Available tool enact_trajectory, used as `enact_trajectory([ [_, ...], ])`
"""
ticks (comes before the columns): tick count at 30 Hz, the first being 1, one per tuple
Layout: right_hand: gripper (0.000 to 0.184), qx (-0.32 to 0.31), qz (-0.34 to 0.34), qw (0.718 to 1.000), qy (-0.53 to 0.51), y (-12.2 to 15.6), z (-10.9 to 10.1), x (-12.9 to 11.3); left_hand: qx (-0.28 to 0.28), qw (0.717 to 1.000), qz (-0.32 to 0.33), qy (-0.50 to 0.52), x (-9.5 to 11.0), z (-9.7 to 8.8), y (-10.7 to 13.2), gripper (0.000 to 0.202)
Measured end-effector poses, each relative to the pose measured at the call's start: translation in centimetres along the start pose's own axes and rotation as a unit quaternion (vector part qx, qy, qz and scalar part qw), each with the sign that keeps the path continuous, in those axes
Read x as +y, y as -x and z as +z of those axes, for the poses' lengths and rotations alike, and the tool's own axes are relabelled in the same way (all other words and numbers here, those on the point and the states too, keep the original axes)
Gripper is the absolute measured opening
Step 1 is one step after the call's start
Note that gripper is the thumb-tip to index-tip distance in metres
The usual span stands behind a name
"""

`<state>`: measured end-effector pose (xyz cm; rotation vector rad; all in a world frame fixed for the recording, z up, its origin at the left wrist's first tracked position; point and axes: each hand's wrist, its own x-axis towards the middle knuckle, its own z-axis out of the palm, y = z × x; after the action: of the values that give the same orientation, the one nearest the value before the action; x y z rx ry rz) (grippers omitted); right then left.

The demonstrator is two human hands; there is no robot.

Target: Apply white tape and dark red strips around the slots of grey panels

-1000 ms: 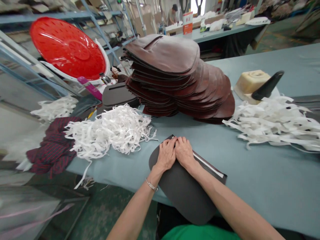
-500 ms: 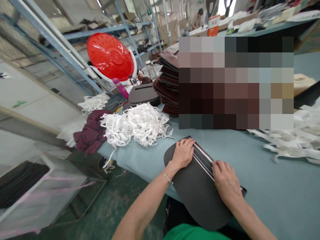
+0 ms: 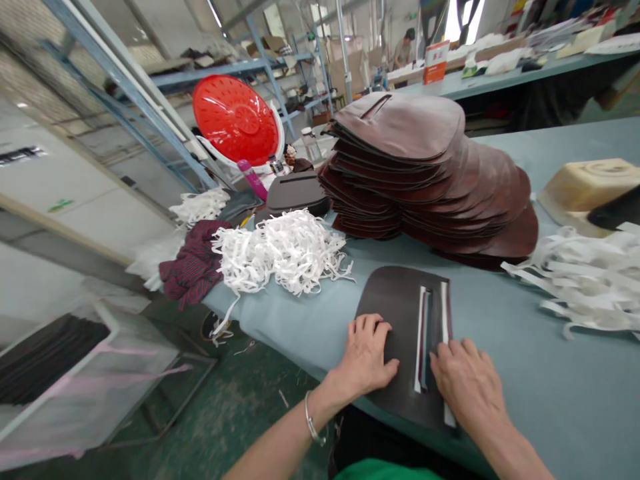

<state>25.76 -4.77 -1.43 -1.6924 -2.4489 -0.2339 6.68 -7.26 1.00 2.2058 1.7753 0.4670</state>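
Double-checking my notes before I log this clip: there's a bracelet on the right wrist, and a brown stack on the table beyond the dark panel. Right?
Not quite: the head view shows the bracelet at the left hand's wrist. The brown stack is on the table beyond the dark panel.

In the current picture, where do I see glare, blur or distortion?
All head view: glossy highlights on the red basket; a blown-out window at the top; the dark grey panel matte; the pale bin, lower left, stretched and soft.
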Motion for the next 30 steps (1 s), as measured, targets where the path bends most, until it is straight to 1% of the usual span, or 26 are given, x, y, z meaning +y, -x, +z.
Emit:
enact_trajectory([
  [3, 0.02, 0.011, -0.045, 0.998, -0.034, 0.8, 0.1, -0.4, 0.044, 0.999, -0.017, -0.025, -1.5, 0.2, -1.9, 0.038],
  [6, 0.021, 0.016, -0.095, 0.991, -0.095, 1.7, 0.7, -1.3, 0.074, 0.997, -0.02, -0.025, -2.4, 1.0, -3.7, 0.026],
  [9, 0.02, 0.032, -0.106, 0.987, -0.115, 2.2, 1.8, -2.2, 0.106, 0.994, -0.027, -0.015, -3.4, 1.7, -5.4, 0.019],
  [11, 0.019, 0.042, -0.099, 0.988, -0.113, 2.1, 2.4, -2.5, 0.151, 0.986, -0.064, -0.029, -4.8, 1.7, -6.4, 0.022],
  [12, 0.02, 0.045, -0.099, 0.987, -0.115, 1.9, 2.6, -2.6, 0.181, 0.978, -0.097, -0.043, -5.7, 1.5, -6.9, 0.026],
  [14, 0.022, 0.041, -0.105, 0.986, -0.127, 1.2, 2.8, -2.4, 0.237, 0.954, -0.172, -0.071, -7.9, 1.0, -7.8, 0.033],
  [15, 0.024, 0.036, -0.108, 0.984, -0.135, 0.7, 2.7, -2.3, 0.257, 0.943, -0.196, -0.074, -9.1, 0.8, -8.1, 0.033],
  [16, 0.027, 0.028, -0.111, 0.983, -0.144, 0.1, 2.6, -2.2, 0.269, 0.939, -0.204, -0.069, -10.2, 0.6, -8.4, 0.03],
  [17, 0.029, 0.02, -0.112, 0.981, -0.159, -0.7, 2.4, -2.1, 0.274, 0.94, -0.197, -0.058, -11.1, 0.4, -8.5, 0.025],
  [19, 0.029, 0.005, -0.104, 0.973, -0.207, -2.8, 2.0, -2.3, 0.27, 0.95, -0.155, -0.028, -12.4, 0.4, -8.5, 0.016],
  [20, 0.025, 0.0, -0.096, 0.966, -0.239, -4.1, 1.9, -2.6, 0.266, 0.954, -0.135, -0.017, -12.8, 0.4, -8.4, 0.014],
  [22, 0.02, -0.007, -0.077, 0.948, -0.309, -7.2, 1.8, -3.6, 0.261, 0.959, -0.112, -0.004, -13.0, 0.6, -8.2, 0.014],
  [25, 0.033, -0.009, -0.069, 0.921, -0.383, -12.5, 2.2, -5.9, 0.256, 0.962, -0.094, 0.01, -12.9, 0.8, -7.9, 0.016],
  [26, 0.038, -0.009, -0.073, 0.917, -0.392, -14.1, 2.4, -6.7, 0.252, 0.964, -0.087, 0.013, -12.9, 0.9, -7.9, 0.017],
  [28, 0.043, -0.019, -0.081, 0.919, -0.386, -16.8, 2.8, -8.1, 0.24, 0.968, -0.074, 0.01, -13.0, 0.8, -7.9, 0.017],
  [29, 0.041, -0.027, -0.085, 0.922, -0.377, -17.7, 3.0, -8.6, 0.233, 0.97, -0.069, 0.005, -13.0, 0.8, -7.9, 0.017],
  [30, 0.035, -0.036, -0.087, 0.925, -0.368, -18.2, 3.1, -8.9, 0.227, 0.972, -0.066, -0.002, -13.0, 0.7, -7.9, 0.017],
])
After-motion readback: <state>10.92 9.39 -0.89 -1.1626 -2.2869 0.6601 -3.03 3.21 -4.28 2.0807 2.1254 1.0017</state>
